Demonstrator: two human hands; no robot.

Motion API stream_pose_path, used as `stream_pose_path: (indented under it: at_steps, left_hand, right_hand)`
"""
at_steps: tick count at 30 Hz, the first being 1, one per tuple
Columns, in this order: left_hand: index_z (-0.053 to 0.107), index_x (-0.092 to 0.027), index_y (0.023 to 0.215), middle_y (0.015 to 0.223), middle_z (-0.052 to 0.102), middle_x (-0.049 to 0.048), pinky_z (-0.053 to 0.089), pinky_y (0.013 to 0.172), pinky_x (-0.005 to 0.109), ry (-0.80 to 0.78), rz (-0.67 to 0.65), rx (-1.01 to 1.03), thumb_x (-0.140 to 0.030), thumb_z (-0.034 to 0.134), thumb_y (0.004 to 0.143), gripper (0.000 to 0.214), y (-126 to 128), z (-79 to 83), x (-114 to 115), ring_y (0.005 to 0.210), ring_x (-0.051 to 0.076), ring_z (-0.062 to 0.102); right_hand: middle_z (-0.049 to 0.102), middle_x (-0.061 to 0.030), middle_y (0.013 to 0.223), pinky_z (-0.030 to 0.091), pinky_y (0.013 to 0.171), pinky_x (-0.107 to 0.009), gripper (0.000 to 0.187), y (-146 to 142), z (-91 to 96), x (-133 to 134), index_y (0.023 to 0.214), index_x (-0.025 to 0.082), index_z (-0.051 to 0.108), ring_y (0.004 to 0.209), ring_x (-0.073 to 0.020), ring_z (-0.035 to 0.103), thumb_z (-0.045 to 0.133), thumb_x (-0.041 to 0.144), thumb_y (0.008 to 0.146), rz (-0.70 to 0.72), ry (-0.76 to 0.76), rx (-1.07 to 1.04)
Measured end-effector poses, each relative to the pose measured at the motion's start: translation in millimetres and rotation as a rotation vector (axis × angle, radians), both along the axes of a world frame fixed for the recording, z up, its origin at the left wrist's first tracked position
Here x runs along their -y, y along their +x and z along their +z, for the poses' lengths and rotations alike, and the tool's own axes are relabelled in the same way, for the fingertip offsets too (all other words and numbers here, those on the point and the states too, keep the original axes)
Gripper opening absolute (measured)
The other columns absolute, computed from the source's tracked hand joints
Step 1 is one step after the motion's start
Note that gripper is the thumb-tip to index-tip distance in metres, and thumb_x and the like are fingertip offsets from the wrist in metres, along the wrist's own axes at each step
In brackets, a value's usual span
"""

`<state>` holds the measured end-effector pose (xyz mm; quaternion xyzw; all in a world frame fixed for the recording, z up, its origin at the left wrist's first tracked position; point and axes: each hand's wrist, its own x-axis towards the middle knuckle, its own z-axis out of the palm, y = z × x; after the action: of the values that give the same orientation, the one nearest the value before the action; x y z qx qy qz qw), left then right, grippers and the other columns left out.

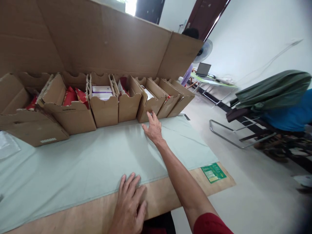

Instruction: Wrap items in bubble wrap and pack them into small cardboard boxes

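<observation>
My right hand [153, 128] reaches forward over the pale green cloth [97, 165], its fingers spread. The fingertips are at the front of a cardboard bin [151, 106] that has a white item [148, 94] inside; whether they touch it I cannot tell. Near the table's front edge, my left hand [130, 203] rests flat with fingers apart, partly on the cloth and partly on the bare wood [161, 195]. Neither hand holds anything. To the left stand more bins, with red packets [70, 96] in one and white boxes with purple edges [101, 92] in another.
A tall cardboard panel [109, 42] stands behind the row of bins. A green card [214, 172] lies at the table's right corner, and clear plastic [8, 145] at the left. Beyond are a chair with a dark green jacket [273, 89], a seated person in blue and a laptop [203, 70].
</observation>
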<state>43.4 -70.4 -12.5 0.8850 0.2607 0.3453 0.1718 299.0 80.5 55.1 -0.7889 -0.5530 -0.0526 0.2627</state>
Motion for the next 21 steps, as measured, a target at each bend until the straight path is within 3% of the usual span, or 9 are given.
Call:
stream_pose_path:
  at_steps: [3,5,7,10,12,15,18,21]
  left_hand:
    - [0.064,-0.022,0.123,0.137,0.067,0.0131,0.047,0.113,0.059,0.045,-0.03,-0.025,-0.009,0.054,0.085,0.041,0,0.9,-2,0.135,0.03,0.057]
    - [0.065,-0.022,0.12,0.137,0.067,0.0136,0.047,0.113,0.059,0.047,-0.024,-0.03,-0.009,0.053,0.085,0.039,0,0.9,-2,0.135,0.03,0.057]
    - [0.066,-0.021,0.119,0.138,0.067,0.0143,0.046,0.113,0.06,0.029,-0.004,-0.042,-0.009,0.052,0.086,0.038,0,0.0,-1,0.135,0.031,0.057]
    - [0.065,-0.022,0.123,0.142,0.064,0.0136,0.048,0.113,0.061,0.023,-0.032,-0.101,-0.011,0.054,0.087,0.039,-2,-3.6,-1,0.138,0.032,0.055]
    - [0.065,-0.023,0.125,0.144,0.063,0.0133,0.049,0.112,0.061,0.026,-0.046,-0.127,-0.011,0.056,0.088,0.04,-5,-6.4,-3,0.139,0.032,0.054]
    - [0.066,-0.022,0.124,0.143,0.063,0.0138,0.051,0.111,0.061,0.018,-0.041,-0.104,-0.01,0.056,0.089,0.039,-6,-8.8,-4,0.138,0.032,0.055]
    - [0.066,-0.022,0.124,0.141,0.064,0.0141,0.051,0.111,0.06,-0.008,-0.034,-0.021,-0.01,0.056,0.089,0.038,-6,-8.7,-4,0.138,0.031,0.056]
    - [0.062,-0.021,0.13,0.144,0.061,0.015,0.053,0.111,0.054,-0.112,0.013,0.078,-0.008,0.054,0.09,0.043,-6,-9.8,0,0.139,0.03,0.055]
  right_hand:
    - [0.057,-0.0193,0.149,0.045,0.106,-0.052,0.055,-4,15.1,9,0.141,0.014,0.058,0.134,-0.0343,0.055,0.059,0.024,0.087,0.054,0.045,-0.017]
    - [0.07,-0.0135,0.129,0.05,0.101,-0.045,0.051,-14,33.1,7,0.142,0.016,0.057,0.114,-0.0275,0.067,0.054,0.024,0.091,0.151,0.084,-0.047]
    - [0.076,-0.0064,0.112,0.054,0.093,-0.039,0.058,-27,54.9,-6,0.152,0.02,0.047,0.094,-0.0224,0.072,0.051,0.023,0.094,0.257,0.085,-0.059]
    - [0.077,-0.0044,0.101,0.055,0.089,-0.041,0.072,-44,84.4,-41,0.162,0.023,0.029,0.09,-0.0253,0.072,0.052,0.02,0.094,0.283,-0.003,0.011]
    - [0.078,-0.0084,0.1,0.054,0.087,-0.043,0.066,-50,96.4,-63,0.158,0.021,0.038,0.093,-0.0294,0.073,0.053,0.019,0.094,0.22,-0.082,0.064]
    - [0.078,-0.0137,0.101,0.054,0.084,-0.041,0.04,-54,101.0,-77,0.134,0.019,0.061,0.095,-0.0311,0.073,0.049,0.017,0.096,0.14,-0.132,0.095]
    - [0.079,-0.0139,0.097,0.053,0.08,-0.037,0.032,-56,95.2,-55,0.121,0.018,0.067,0.092,-0.0297,0.074,0.047,0.016,0.096,0.136,-0.106,0.087]
    - [0.079,-0.0112,0.089,0.052,0.075,-0.034,0.025,-56,86.4,2,0.112,0.017,0.069,0.083,-0.0274,0.074,0.051,0.019,0.094,0.174,-0.019,0.021]
